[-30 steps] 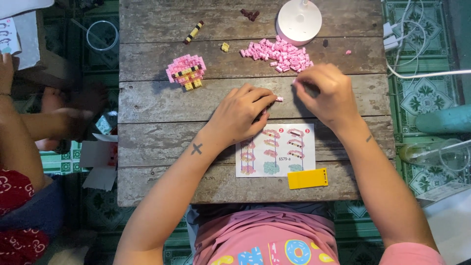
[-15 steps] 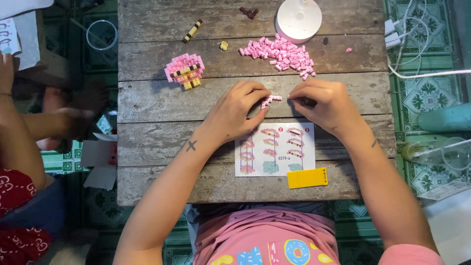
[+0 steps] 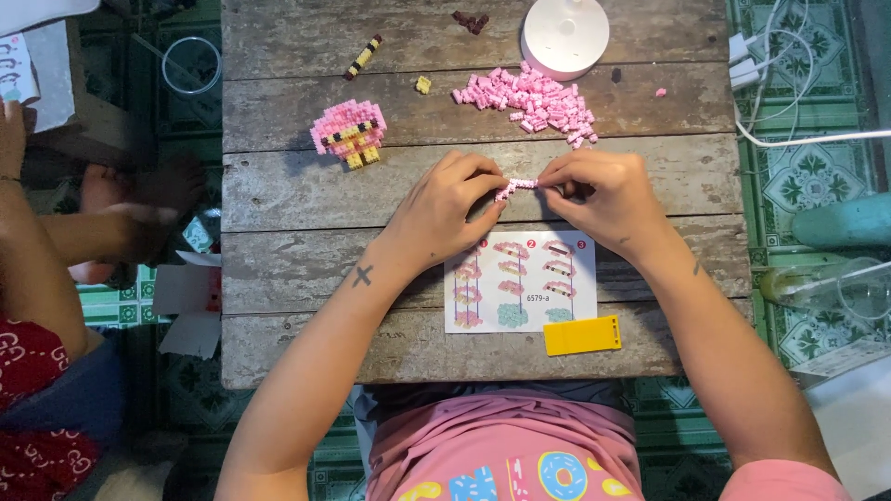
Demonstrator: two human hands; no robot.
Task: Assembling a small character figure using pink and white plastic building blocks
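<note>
My left hand (image 3: 445, 209) and my right hand (image 3: 603, 195) meet over the middle of the wooden table (image 3: 297, 241). Between their fingertips they pinch a short row of joined pink bricks (image 3: 517, 187), one hand at each end. Just beyond lies a loose pile of small pink bricks (image 3: 534, 97). A part-built pink and yellow brick figure (image 3: 351, 132) lies to the far left of my left hand. Under my wrists lies a printed instruction sheet (image 3: 520, 283), with a flat yellow tool (image 3: 582, 335) at its near right corner.
A round white lamp base (image 3: 564, 32) stands at the far edge. A striped brick rod (image 3: 363, 57), a yellow brick (image 3: 423, 84) and dark bricks (image 3: 470, 19) lie at the back. Another person (image 3: 46, 278) sits at left. White cables (image 3: 789, 102) run at right.
Both hands came together and shifted slightly toward me; the pink brick row now shows held between their fingertips, where earlier the hands were a little apart.
</note>
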